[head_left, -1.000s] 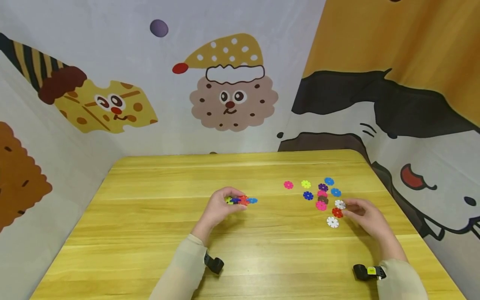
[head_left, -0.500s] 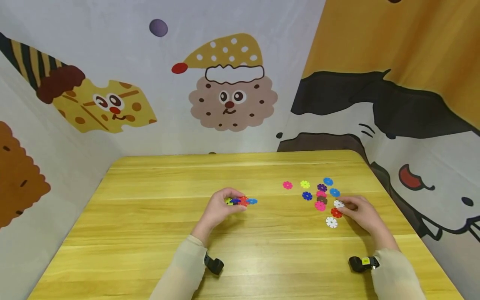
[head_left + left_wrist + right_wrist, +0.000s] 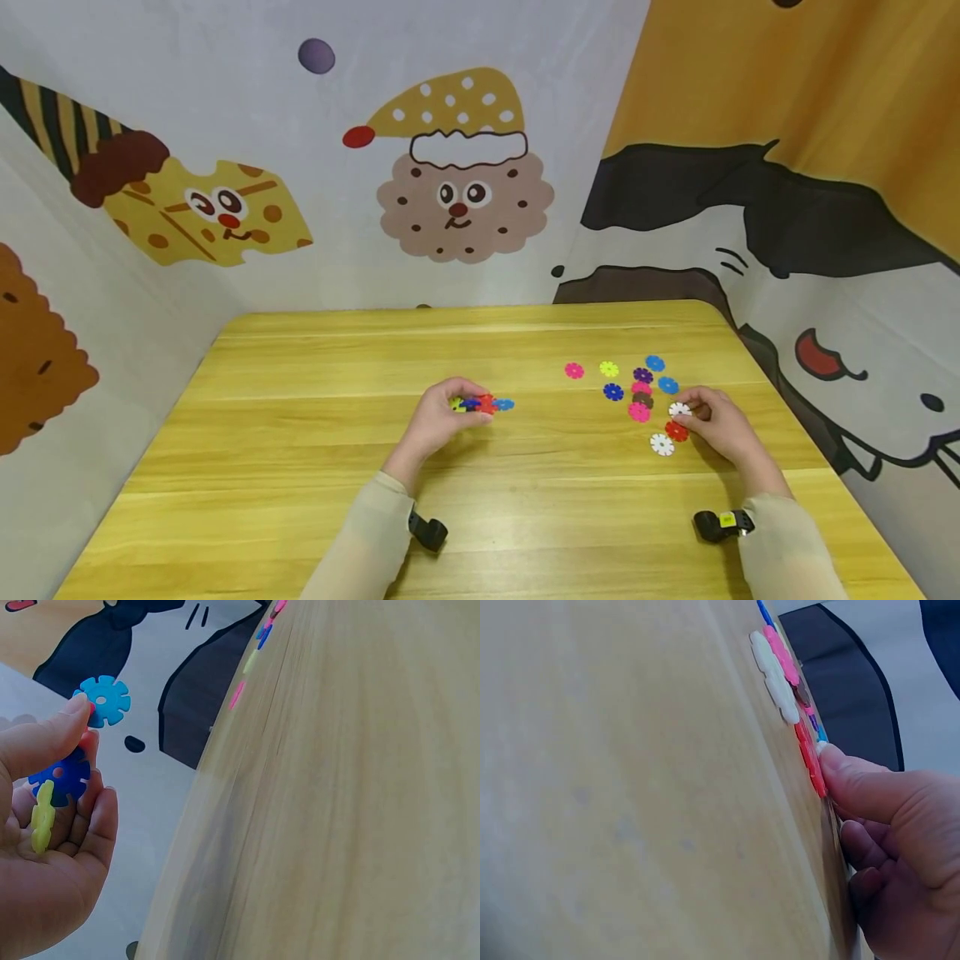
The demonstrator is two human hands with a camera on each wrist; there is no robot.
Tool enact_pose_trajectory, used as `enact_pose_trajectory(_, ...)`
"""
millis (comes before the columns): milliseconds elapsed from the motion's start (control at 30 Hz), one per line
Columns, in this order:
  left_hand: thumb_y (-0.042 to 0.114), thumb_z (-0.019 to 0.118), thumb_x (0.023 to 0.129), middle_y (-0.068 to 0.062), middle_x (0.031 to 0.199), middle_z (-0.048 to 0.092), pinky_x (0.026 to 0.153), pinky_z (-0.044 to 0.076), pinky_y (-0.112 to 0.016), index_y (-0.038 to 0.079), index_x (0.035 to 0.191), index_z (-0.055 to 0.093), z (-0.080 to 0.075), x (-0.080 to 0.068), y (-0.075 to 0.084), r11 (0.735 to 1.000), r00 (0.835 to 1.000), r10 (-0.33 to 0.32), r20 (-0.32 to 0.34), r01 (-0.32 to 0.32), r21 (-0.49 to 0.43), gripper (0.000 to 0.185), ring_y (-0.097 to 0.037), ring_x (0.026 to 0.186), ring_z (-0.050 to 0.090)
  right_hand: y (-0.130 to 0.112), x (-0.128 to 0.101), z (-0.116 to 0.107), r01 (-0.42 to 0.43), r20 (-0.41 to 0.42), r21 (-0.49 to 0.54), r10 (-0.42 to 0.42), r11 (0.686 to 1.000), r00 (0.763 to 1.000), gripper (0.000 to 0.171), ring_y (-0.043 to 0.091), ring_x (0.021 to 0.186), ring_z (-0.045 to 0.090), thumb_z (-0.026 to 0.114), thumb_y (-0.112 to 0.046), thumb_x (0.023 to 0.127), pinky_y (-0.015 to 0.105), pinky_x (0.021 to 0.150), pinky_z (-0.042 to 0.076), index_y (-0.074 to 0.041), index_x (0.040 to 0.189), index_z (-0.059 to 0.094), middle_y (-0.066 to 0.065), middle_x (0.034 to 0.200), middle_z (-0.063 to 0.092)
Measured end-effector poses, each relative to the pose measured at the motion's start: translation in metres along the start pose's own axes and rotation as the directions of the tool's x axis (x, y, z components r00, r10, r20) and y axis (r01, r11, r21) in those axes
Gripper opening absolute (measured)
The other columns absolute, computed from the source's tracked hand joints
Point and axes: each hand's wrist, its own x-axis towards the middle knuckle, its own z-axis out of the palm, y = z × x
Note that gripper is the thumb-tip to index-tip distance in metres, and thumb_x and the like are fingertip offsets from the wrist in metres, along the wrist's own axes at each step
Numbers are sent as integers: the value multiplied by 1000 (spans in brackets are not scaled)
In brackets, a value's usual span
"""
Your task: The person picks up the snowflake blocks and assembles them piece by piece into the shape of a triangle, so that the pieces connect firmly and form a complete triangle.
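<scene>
Left hand (image 3: 441,412) pinches a chain (image 3: 69,778) of joined discs between thumb and curled fingers; 4 colours show in it, yellow nearest the palm, then dark blue, red, and light blue poking out past the thumb tip. Right hand (image 3: 722,427) pinches a white disc (image 3: 679,409) by its edge, thumb on the near side; its other fingers curl in below. Both hands look to be gripping lightly.

These discs are probably thin plastic: very light, stiff with a little spring, hard to break, perhaps slick on the faces. Being flat, each would be best taken by its notched rim, between thumb and 1 finger. The chain might twist or part at a joint, so a hold close to the joints, around its red middle, should be steadiest.

Just under the right fingertips lies a red disc (image 3: 677,432), with another white disc (image 3: 662,445) nearer the person. Pink, brown, purple, yellow and blue discs (image 3: 613,392) spread leftward and beyond that hand, some overlapping.

Under both hands is a smooth, wood-grained table (image 3: 480,517), likely to let discs slide. Past its far edge, beyond the hands, hangs a cartoon-printed cloth (image 3: 262,92), folded at the right.
</scene>
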Motion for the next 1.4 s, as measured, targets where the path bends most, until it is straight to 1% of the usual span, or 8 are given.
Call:
enact_pose_trajectory(367,8,75,76,-10,101,64,93,39,-46,2,102,65,-3,-3,0,1000,1000,0,-18,0,4,29,-25,103,53,-6,-4,1,-68,-117,63,75,996,990,19,23,82,51,57,-19,93,32,69,41,-4,105,57,13,92,60)
enact_pose_trajectory(633,7,75,76,-11,101,64,91,40,-45,1,103,64,-3,-4,0,1000,1000,-1,-16,1,8,29,-26,101,54,-40,-9,4,-54,-153,206,87,977,984,25,18,77,53,58,-25,92,27,59,48,-7,108,58,11,91,59)
enact_pose_trajectory(700,7,75,76,-11,101,64,91,40,-45,1,103,64,-2,-4,0,1000,1000,-1,-16,1,4,29,-26,101,54,-51,-9,9,-39,-135,254,75,966,988,25,17,71,56,59,-27,91,33,53,50,-9,109,58,9,88,60)
enact_pose_trajectory(800,7,75,76,-10,100,64,90,41,-45,1,103,65,-2,-4,0,1000,1000,-4,-18,4,-2,29,-24,100,54,-69,-7,19,-3,-86,348,35,938,996,24,21,69,60,60,-23,91,35,55,53,-8,110,58,11,87,60)
enact_pose_trajectory(967,7,74,77,-9,100,64,91,40,-45,1,102,65,0,-3,0,1000,1000,2,-18,-2,5,28,-24,101,53,-102,-5,38,55,6,512,-67,857,998,23,28,71,61,62,-9,88,36,60,55,0,109,59,18,88,60)
enact_pose_trajectory(1100,6,74,77,-11,101,63,93,38,-47,1,103,64,2,0,-4,1000,1000,7,-7,-7,2,28,-26,102,53,-128,-5,48,41,87,580,-112,814,990,22,29,71,61,62,-3,87,40,62,55,1,109,60,20,87,59)
enact_pose_trajectory(1300,12,78,74,-4,100,64,94,37,-47,8,102,66,4,12,-30,1000,1000,-4,-15,4,-7,30,-24,103,52,-172,-8,54,27,146,613,-146,790,978,24,30,67,61,60,1,88,48,64,53,4,111,58,23,83,58)
enact_pose_trajectory(1400,16,79,73,-1,98,64,92,39,-44,12,99,67,5,14,-36,1000,1000,3,-25,-3,-5,30,-21,101,53,-186,-7,61,35,152,628,-166,777,974,23,32,66,61,59,1,88,49,63,52,6,111,58,24,82,58)
